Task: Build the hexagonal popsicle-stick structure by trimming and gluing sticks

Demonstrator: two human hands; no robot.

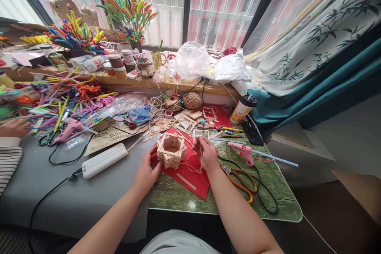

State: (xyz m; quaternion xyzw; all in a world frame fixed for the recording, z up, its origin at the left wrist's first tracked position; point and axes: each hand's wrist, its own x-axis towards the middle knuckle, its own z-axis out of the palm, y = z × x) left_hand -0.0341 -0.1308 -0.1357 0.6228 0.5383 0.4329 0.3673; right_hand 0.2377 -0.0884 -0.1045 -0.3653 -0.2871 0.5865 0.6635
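Note:
A star-shaped pot of stacked craft sticks (171, 150) stands on a red sheet (202, 184) in front of me. My left hand (149, 168) grips its left side, thumb at the front and fingers partly hidden behind. Just to the right, my right hand (206, 152) is closed, pinching a thin length of twine (190, 166) that loops down over the red sheet. One loose craft stick (186, 181) lies on the sheet near its front. More craft sticks (186, 121) are heaped behind the pot.
Right of my hand lie orange-handled scissors (242, 182) and a pink glue gun (242, 151) with a trailing cord. A lidded cup (243, 108) stands behind. Leftward are a white power strip (104, 160), another pink glue gun (70, 129) and a co-worker's hand (13, 127). A twine ball (192, 100) sits behind.

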